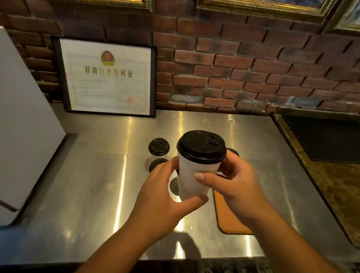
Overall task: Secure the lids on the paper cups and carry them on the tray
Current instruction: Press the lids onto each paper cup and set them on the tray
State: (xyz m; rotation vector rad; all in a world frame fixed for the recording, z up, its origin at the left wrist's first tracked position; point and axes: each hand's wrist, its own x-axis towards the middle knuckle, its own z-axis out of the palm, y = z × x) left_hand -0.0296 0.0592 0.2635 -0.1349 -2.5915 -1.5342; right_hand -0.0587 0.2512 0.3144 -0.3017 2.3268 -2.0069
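A white paper cup (193, 177) with a black lid (201, 147) on top is lifted above the steel counter. My left hand (162, 200) grips its lower body from the left, thumb under the base. My right hand (233, 181) wraps its right side just below the lid. Behind it on the counter stand two more lidded cups, one (159, 146) further back and one (157, 164) partly hidden by my left fingers. Another black lid edge (234, 151) peeks out behind my right hand. An orange-brown tray (228, 219) lies on the counter under my right wrist.
The steel counter (92, 183) ends at a brick wall with a framed certificate (107, 77) leaning on it. A large white box (13, 126) fills the left side. A dark mat (330, 139) lies on a speckled stone surface at the right.
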